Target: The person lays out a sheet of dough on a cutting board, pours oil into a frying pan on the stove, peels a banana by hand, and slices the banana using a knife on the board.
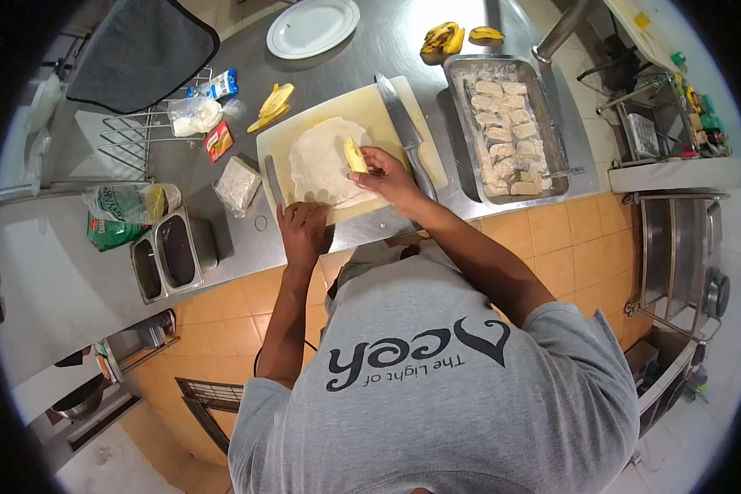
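A piece of peeled banana [356,156] is pinched in my right hand [387,177], held over a thin round sheet of dough [325,152]. The dough lies on a pale cutting board [424,111]. My left hand [303,226] rests at the near left part of the board by the dough's edge, fingers partly spread, with nothing visible in it. A narrow flat blade or strip [272,177] lies along the board's left side, close to my left fingers. Right of the dough, a large knife [399,115] lies on the board with its handle towards me.
A metal tray [461,123] of coated pieces stands on the right. Banana peels [273,105], a white plate [313,29] and bananas [443,39] lie further back. On the left are a bagged block [239,187], a wire rack [128,144] and metal containers [173,255].
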Motion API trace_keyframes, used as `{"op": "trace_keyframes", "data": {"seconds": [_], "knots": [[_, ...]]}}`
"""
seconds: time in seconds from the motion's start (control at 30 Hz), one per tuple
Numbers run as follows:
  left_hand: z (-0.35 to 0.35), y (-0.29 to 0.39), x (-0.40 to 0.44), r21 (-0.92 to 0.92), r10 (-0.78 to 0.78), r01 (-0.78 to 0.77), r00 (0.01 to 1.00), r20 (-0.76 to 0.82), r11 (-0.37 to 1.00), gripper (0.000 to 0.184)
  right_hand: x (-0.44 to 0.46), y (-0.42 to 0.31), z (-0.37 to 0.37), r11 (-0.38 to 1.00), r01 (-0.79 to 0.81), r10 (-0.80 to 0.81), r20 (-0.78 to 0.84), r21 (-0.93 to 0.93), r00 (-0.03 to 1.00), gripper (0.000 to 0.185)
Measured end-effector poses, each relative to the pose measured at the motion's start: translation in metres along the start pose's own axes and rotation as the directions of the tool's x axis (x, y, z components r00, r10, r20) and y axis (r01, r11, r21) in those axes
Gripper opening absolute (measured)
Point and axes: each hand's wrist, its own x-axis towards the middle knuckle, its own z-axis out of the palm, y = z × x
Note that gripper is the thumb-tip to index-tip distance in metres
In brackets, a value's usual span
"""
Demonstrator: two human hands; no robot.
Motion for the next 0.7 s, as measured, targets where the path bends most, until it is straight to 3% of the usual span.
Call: {"op": "trace_keyframes", "data": {"seconds": [0.37,0.6,0.63,0.7], "knots": [[-0.001,-0.010,-0.005,-0.055,0.085,-0.085,0.996,0.001,0.995,0.026,-0.006,-0.006,0.002,0.998,-0.040,0.043,-0.068,0.041,0.997,0.051],[-0.016,-0.012,0.003,-0.166,0.154,-0.159,0.987,-0.042,0.973,0.022,-0.008,-0.007,0.005,1.000,0.014,-0.012,-0.119,0.018,0.993,0.053],[-0.017,-0.014,0.005,-0.185,0.154,-0.164,0.986,-0.065,0.969,0.021,-0.009,-0.010,0.005,1.000,0.016,-0.015,-0.132,0.012,0.991,0.053],[-0.008,-0.028,0.016,-0.218,0.015,-0.044,0.991,-0.133,0.975,0.023,-0.010,-0.012,0.005,1.000,0.031,-0.031,-0.166,-0.006,0.986,0.054]]}}
